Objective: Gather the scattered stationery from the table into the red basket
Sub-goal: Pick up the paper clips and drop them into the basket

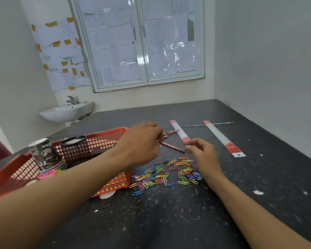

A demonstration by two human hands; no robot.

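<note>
The red basket [104, 139] lies at the table's left, with my left forearm crossing over it. My left hand [142, 141] hovers just past its right end, fingers curled round the left end of a pink pencil [172, 147]. My right hand [202, 153] is beside the pencil's right end, fingers loosely bent, fingertips blurred and touching or nearly touching it. A second pink pencil [171, 132] lies beyond my left fingers. A heap of coloured paper clips [169, 172] spreads between the basket and my right wrist. Two white rulers with red ends [179, 131] [221, 139] lie further back.
Inside the basket stand a stack of paper cups [44, 155], a mesh pot with a black lid [73, 141] and something pink [47, 172]. The dark table [169, 221] is speckled with white scraps. A white sink [68, 112] hangs on the wall at back left.
</note>
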